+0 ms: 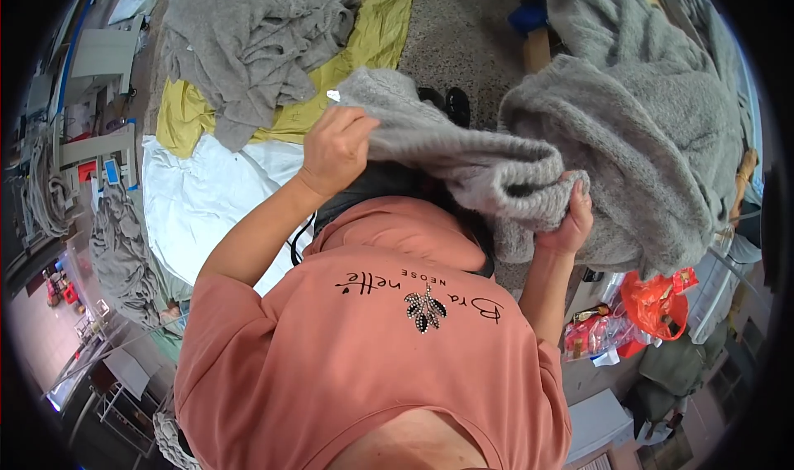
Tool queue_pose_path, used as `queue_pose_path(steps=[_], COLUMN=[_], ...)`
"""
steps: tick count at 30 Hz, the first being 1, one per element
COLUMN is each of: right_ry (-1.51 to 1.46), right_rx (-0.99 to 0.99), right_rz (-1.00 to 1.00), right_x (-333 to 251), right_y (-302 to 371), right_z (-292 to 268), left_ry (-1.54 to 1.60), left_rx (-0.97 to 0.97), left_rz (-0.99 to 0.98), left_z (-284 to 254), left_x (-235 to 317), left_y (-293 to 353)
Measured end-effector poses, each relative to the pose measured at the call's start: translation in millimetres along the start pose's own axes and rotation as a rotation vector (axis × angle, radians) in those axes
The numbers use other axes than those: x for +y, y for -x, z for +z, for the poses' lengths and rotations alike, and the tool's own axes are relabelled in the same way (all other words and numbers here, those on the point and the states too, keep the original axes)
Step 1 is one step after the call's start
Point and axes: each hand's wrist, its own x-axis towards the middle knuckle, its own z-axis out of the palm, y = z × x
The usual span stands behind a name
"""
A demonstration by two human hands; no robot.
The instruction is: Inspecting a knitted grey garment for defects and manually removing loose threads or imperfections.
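Note:
A fuzzy grey knit garment [451, 149] is stretched across in front of my body, between my two hands. My left hand [337, 147] is closed in a fist on its left end, where a small white tag [333, 95] sticks out. On the other end, my right hand [569, 222] grips a ribbed, folded edge with the thumb on top. The cloth sags and folds over near that hand. Just beyond my right hand lies a big heap of the same grey knitwear [637, 147]; whether the held garment is separate from it I cannot tell.
Another grey knit heap [256, 40] lies far left on a yellow sheet [380, 15], with a white sheet [207, 205] nearer me. A red plastic bag [657, 300] sits at the right below the heap. Dark shoes [457, 106] show on the speckled floor [455, 35].

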Motion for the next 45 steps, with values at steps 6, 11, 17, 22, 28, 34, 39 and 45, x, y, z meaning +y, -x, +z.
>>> queue_pose_path(steps=[6,11,17,22,28,34,39,45], right_ry=[-0.012,-0.048,-0.062,0.102,0.297,0.384,-0.231,-0.613], right_rx=[-0.033,0.053,0.132,0.091,0.024,-0.501,-1.218,-1.473], right_rz=[0.005,0.007,0.050,-0.006,0.243,-0.438,-0.178,0.085], right_x=[4,6,14,7,58,63,-9,-35], right_y=[1,2,-11,1,-18,-28,63,72], right_z=[-12,-9,0,-13,15,142,247,233], left_ry=[0.425,0.268,0.000,0.097,-0.221,-0.605,-0.508,-0.271], left_rx=[-0.259,-0.315,-0.274,-0.241,0.002,0.275,0.272,0.182], left_rz=[-0.203,0.120,0.227,0.299,-0.424,-0.482,-0.528,-0.463], left_z=[7,18,43,55,13,-151,-177,-169], left_x=[-5,-14,-26,-33,-151,-27,-7,7], left_y=[34,69,64,56,61,-55,-53,-86])
